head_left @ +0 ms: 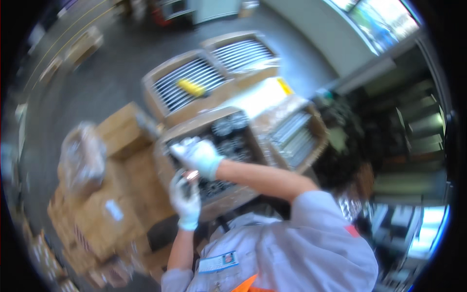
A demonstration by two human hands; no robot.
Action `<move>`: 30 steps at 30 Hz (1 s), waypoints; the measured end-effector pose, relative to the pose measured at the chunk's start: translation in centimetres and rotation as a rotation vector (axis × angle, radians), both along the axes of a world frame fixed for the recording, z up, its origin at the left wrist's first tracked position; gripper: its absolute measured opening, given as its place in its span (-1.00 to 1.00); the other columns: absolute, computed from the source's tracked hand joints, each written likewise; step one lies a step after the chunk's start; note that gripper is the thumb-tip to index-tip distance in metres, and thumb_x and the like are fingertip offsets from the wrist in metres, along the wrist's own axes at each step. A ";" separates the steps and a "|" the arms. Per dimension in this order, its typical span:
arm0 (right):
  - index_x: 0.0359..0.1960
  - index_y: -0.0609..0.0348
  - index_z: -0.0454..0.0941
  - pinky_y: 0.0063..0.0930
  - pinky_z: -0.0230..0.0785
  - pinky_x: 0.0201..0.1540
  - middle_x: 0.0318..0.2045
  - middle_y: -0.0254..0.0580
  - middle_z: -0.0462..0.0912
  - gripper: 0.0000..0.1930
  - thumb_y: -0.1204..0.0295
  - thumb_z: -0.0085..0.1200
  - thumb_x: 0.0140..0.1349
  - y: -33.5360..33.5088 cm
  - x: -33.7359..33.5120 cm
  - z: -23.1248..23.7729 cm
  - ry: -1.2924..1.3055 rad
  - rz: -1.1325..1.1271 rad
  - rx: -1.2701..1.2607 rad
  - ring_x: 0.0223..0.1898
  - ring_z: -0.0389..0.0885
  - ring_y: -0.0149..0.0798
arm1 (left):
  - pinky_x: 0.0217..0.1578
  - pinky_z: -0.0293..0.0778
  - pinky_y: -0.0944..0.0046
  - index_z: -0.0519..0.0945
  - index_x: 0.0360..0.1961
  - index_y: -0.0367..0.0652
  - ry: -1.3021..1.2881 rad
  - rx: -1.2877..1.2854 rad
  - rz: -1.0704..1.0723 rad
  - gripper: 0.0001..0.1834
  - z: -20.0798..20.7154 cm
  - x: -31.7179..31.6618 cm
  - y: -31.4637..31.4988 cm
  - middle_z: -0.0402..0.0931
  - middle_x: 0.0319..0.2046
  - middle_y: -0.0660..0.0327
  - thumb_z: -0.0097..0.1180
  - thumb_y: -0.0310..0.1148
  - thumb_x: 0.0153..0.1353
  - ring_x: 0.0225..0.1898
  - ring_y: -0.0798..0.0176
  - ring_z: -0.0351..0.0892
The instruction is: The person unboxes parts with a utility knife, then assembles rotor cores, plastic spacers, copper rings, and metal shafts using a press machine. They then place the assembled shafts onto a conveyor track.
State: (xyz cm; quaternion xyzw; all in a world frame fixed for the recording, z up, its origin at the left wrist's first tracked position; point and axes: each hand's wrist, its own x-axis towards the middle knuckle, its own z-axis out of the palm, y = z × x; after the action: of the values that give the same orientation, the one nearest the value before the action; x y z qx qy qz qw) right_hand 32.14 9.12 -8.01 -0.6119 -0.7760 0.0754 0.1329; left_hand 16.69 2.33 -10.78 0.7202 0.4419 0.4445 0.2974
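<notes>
— From up here, the head view, where's the piece?

— At the left hand (186, 197). There's a small shiny piece (191, 175) with a coppery glint, right at the fingertips. The gloved fingers look closed round it, as far as the blur lets me judge.

— And the right hand (199, 155)?

— Just beyond and a little to the right, reaching across from the person's right side. It's over the open carton (227, 203), near its left wall. Something pale and silvery shows by its fingers, but I can't tell whether they grip it.

— So the hands are apart?

— Close together, one above the other as we look. I can't say whether they touch. The shiny piece sits between them: the left hand is on it, the right hand just past it.

— Which way does the piece point?

— Too smeared to read a long axis.

— What's inside that carton?

— Dark metal parts (233, 146), to the right of both hands. The right hand is the nearer one to them. Farther off, past that carton, a yellow object (191, 88) lies across a box of bars (175, 80), well apart from either hand.
</notes>
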 end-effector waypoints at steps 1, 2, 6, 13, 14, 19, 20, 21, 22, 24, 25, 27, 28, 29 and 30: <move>-0.12 0.14 0.49 -0.07 0.58 -0.26 -0.35 0.00 0.69 -0.80 0.40 0.00 0.25 0.8 0.0 -1.1 0.113 0.002 -0.024 -0.31 0.72 0.06 | 0.14 0.45 0.18 0.57 -0.12 -0.28 -0.026 -0.022 0.018 -0.82 -0.5 0.3 -0.1 0.55 0.09 0.04 0.23 -0.56 0.26 0.10 0.13 0.55; -0.14 0.13 0.48 -0.06 0.56 -0.26 -0.35 0.02 0.68 -0.81 0.41 0.00 0.24 0.9 0.4 -1.0 0.200 0.019 0.065 -0.31 0.71 0.07 | 0.14 0.45 0.18 0.55 -0.09 -0.29 -0.043 -0.041 0.045 -0.80 -0.8 0.4 -0.3 0.54 0.10 0.04 0.22 -0.53 0.28 0.10 0.14 0.54; -0.03 0.04 0.50 -0.06 0.50 -0.29 -0.33 -0.04 0.63 -0.66 0.31 0.18 0.16 -2.4 3.7 0.8 0.247 -0.037 0.088 -0.30 0.67 0.05 | 0.12 0.44 0.21 0.51 0.01 -0.35 -0.079 -0.125 -0.014 -0.75 -1.6 0.3 -0.4 0.52 0.10 0.08 0.15 -0.49 0.36 0.07 0.18 0.54; -0.06 0.10 0.51 -0.11 0.50 -0.17 -0.29 -0.02 0.61 -0.67 0.29 0.23 0.18 -17.2 18.1 10.7 0.455 -0.497 0.304 -0.24 0.66 0.05 | 0.07 0.46 0.28 0.54 0.01 -0.36 -0.202 -0.212 -0.191 -0.78 3.1 7.3 -1.6 0.60 -0.03 0.14 0.09 -0.49 0.41 -0.05 0.30 0.56; -0.08 0.11 0.52 -0.11 0.51 -0.16 -0.30 -0.02 0.63 -0.69 0.29 0.22 0.20 -19.7 20.2 11.5 0.450 -0.611 0.324 -0.24 0.66 0.05 | 0.07 0.46 0.29 0.55 0.01 -0.36 -0.291 -0.250 -0.267 -0.78 3.8 9.0 -2.0 0.60 -0.03 0.15 0.09 -0.48 0.41 -0.05 0.31 0.56; -0.05 0.05 0.54 -0.10 0.52 -0.21 -0.29 -0.01 0.68 -0.67 0.25 0.25 0.18 -30.9 31.7 9.2 0.257 -1.095 0.366 -0.26 0.69 0.06 | 0.00 0.50 0.34 0.54 -0.04 -0.29 -0.214 -0.308 -0.589 -0.81 4.6 19.5 -6.7 0.54 0.07 0.13 0.15 -0.58 0.33 -0.01 0.30 0.55; -0.03 0.03 0.54 -0.10 0.52 -0.21 -0.28 -0.01 0.68 -0.64 0.24 0.26 0.18 -32.7 34.2 7.8 0.146 -1.170 0.361 -0.25 0.69 0.06 | -0.09 0.53 0.41 0.56 -0.06 -0.30 -0.179 -0.293 -0.659 -0.83 4.3 21.2 -8.1 0.57 0.05 0.17 0.16 -0.55 0.35 -0.09 0.38 0.57; 0.00 0.02 0.52 -0.07 0.52 -0.21 -0.28 0.00 0.69 -0.63 0.23 0.25 0.18 -34.0 36.8 6.0 0.116 -1.213 0.345 -0.25 0.69 0.07 | -0.13 0.53 0.43 0.56 -0.05 -0.30 -0.139 -0.217 -0.724 -0.82 4.7 22.8 -9.9 0.56 0.06 0.19 0.15 -0.56 0.34 -0.09 0.40 0.57; 0.03 0.02 0.51 -0.05 0.52 -0.20 -0.28 0.01 0.69 -0.61 0.22 0.24 0.19 -34.9 38.5 5.6 0.084 -1.259 0.323 -0.24 0.69 0.08 | -0.14 0.54 0.41 0.56 -0.06 -0.31 -0.209 -0.228 -0.802 -0.83 4.8 24.6 -11.6 0.55 0.08 0.15 0.16 -0.56 0.34 -0.09 0.39 0.57; 0.05 0.06 0.46 0.00 0.54 -0.12 -0.22 0.03 0.70 -0.60 0.18 0.16 0.24 -36.1 42.0 4.6 0.062 -1.348 0.131 -0.16 0.69 0.12 | -0.12 0.54 0.38 0.56 -0.07 -0.31 -0.168 -0.339 -0.911 -0.83 4.5 27.1 -14.8 0.55 0.09 0.11 0.17 -0.56 0.33 -0.08 0.38 0.58; 0.05 0.06 0.45 0.00 0.54 -0.11 -0.20 0.04 0.70 -0.61 0.18 0.14 0.25 -36.1 43.3 4.4 0.068 -1.359 0.089 -0.14 0.69 0.12 | -0.11 0.54 0.37 0.56 -0.07 -0.32 -0.155 -0.381 -0.946 -0.82 4.4 28.1 -16.3 0.55 0.09 0.10 0.18 -0.56 0.32 -0.08 0.38 0.58; 0.02 0.08 0.46 0.00 0.54 -0.09 -0.18 0.08 0.70 -0.64 0.20 0.10 0.27 -35.6 45.6 3.5 0.068 -1.360 0.035 -0.12 0.70 0.10 | -0.07 0.51 0.38 0.56 -0.07 -0.33 -0.056 -0.379 -1.005 -0.80 5.6 29.6 -18.7 0.54 0.09 0.11 0.20 -0.57 0.30 -0.09 0.39 0.57; 0.00 0.09 0.47 0.00 0.55 -0.10 -0.20 0.09 0.69 -0.64 0.19 0.09 0.28 -35.3 46.4 2.7 0.050 -1.362 0.063 -0.13 0.70 0.11 | -0.08 0.52 0.38 0.56 -0.10 -0.35 -0.045 -0.368 -1.057 -0.82 5.8 30.4 -19.4 0.53 0.09 0.11 0.20 -0.58 0.29 -0.10 0.39 0.57; 0.00 0.10 0.48 -0.01 0.55 -0.11 -0.18 0.11 0.68 -0.65 0.17 0.09 0.28 -34.9 47.1 1.9 0.078 -1.395 0.046 -0.14 0.70 0.13 | -0.03 0.52 0.31 0.59 -0.13 -0.35 -0.049 -0.423 -1.058 -0.82 6.2 31.1 -20.0 0.56 0.06 0.04 0.24 -0.56 0.25 -0.05 0.27 0.60; -0.01 0.10 0.48 -0.01 0.55 -0.12 -0.16 0.12 0.67 -0.65 0.16 0.08 0.29 -34.2 47.8 1.3 0.104 -1.425 0.028 -0.14 0.70 0.15 | 0.03 0.52 0.25 0.61 -0.16 -0.35 -0.055 -0.478 -1.056 -0.81 6.6 31.9 -20.4 0.59 0.02 -0.04 0.27 -0.54 0.22 0.01 0.15 0.62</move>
State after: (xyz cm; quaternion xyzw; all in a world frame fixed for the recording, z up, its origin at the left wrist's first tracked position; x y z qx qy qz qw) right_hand 79.93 -25.08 -6.67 -0.9640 -0.1809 -0.0107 0.1947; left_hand 48.60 -18.06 -4.20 0.7442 0.1029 0.1420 0.6446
